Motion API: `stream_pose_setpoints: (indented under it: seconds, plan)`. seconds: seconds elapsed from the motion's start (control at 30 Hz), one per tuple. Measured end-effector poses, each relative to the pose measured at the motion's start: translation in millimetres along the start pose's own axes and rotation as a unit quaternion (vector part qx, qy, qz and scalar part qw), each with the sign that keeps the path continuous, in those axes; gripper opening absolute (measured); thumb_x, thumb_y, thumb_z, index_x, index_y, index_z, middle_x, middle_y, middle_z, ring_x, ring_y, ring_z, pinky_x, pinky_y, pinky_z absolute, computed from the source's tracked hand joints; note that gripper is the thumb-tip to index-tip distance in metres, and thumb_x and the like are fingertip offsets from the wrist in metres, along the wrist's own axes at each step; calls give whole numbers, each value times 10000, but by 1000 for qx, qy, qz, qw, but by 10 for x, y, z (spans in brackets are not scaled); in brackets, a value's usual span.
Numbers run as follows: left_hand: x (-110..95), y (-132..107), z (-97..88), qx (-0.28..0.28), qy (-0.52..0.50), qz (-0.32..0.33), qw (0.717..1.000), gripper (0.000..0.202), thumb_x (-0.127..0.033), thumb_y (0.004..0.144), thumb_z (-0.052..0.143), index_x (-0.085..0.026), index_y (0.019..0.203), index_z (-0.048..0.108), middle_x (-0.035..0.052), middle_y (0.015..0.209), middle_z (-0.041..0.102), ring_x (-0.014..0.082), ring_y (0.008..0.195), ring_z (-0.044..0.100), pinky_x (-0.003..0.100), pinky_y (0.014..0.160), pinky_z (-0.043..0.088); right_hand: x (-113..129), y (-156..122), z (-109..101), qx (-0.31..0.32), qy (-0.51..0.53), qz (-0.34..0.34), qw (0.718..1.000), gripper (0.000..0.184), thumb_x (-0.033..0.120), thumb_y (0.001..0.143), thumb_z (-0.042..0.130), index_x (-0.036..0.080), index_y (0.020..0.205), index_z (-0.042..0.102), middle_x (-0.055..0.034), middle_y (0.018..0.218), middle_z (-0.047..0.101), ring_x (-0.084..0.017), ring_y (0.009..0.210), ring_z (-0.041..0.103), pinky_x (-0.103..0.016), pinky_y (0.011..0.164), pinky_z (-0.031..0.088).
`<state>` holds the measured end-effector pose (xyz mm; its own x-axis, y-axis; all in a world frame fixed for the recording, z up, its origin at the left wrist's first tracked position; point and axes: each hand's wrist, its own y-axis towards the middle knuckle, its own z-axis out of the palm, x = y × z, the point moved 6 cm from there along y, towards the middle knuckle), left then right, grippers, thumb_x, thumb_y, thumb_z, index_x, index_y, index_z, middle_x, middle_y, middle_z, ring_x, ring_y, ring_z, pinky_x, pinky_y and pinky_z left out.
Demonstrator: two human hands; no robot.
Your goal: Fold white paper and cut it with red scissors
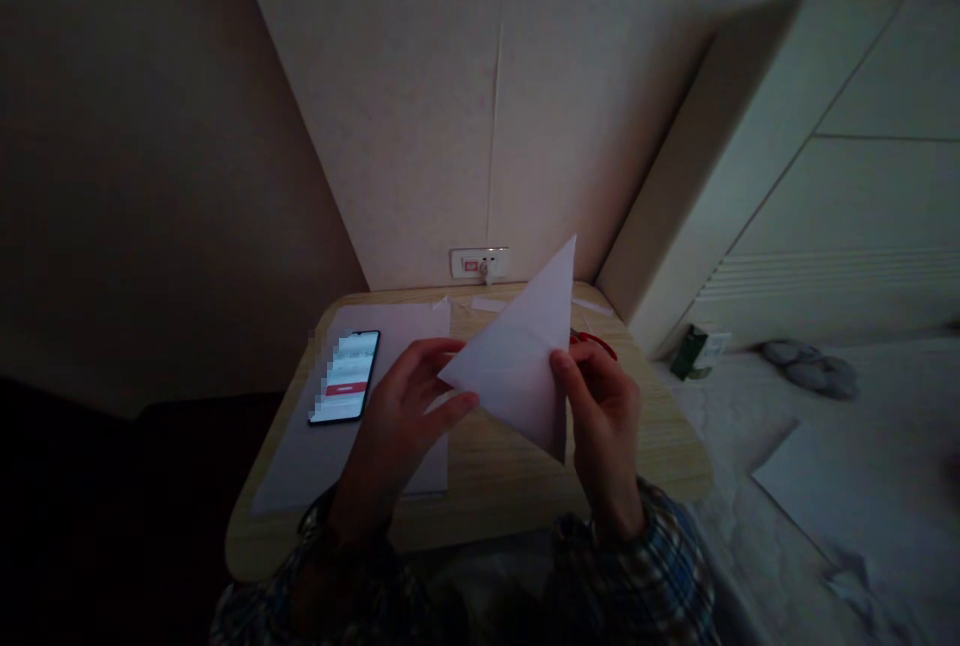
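Note:
A white sheet of paper [517, 356], folded into a triangle, is held up over the small wooden table, one point toward the wall. My right hand [604, 406] pinches its right edge, thumb in front and fingers behind. At the left corner is my left hand [409, 411], its thumb along the lower edge and its fingers curled partly out of sight behind the paper. Red-handled scissors [596, 341] lie behind my right hand, mostly hidden. A lit phone [345, 376] rests on a stack of white paper [409, 456] to the left.
The wooden table [487, 516] stands against a wall with a socket and plug [480, 264]. Paper strips [487, 305] lie along its back edge. On the bed [720, 436] to the right are a green-and-white packet [697, 353], a grey object [810, 368] and white paper [847, 486].

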<state>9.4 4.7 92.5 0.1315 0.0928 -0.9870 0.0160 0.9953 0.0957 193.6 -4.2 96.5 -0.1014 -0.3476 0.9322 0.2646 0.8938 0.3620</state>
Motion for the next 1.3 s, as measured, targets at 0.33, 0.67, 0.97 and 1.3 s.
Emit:
stream_pose_setpoints:
  seconds: [0.33,0.67,0.97,1.3]
  plan:
    - [-7,76,-81,19,150,21,988,104,-263,682,692,-189,669,619,-37,651,613,123,654,599,205,615,471,55,26,98,118,-91,-34,988,190,226,821,564,183,636,561,18,610,558,-130,598,519,-234,560,384]
    - [-122,39,-46,36,242,31,969,89,-264,675,671,-197,631,633,-34,647,634,140,666,601,229,658,469,95,47,91,154,-134,-40,978,191,237,821,569,180,640,578,9,610,592,-137,597,537,-231,560,395]
    - [-124,45,-89,11,228,25,973,123,-293,693,656,-201,615,680,-21,584,653,134,533,577,204,492,440,77,50,83,159,-155,-40,974,201,244,826,568,180,636,586,9,610,599,-143,599,546,-239,562,400]
    - [-91,74,-141,-2,203,23,979,27,-255,639,713,-234,654,707,-8,700,719,173,664,650,249,657,510,65,28,101,185,-163,-54,968,222,252,841,558,180,632,580,4,610,594,-146,596,545,-246,562,397]
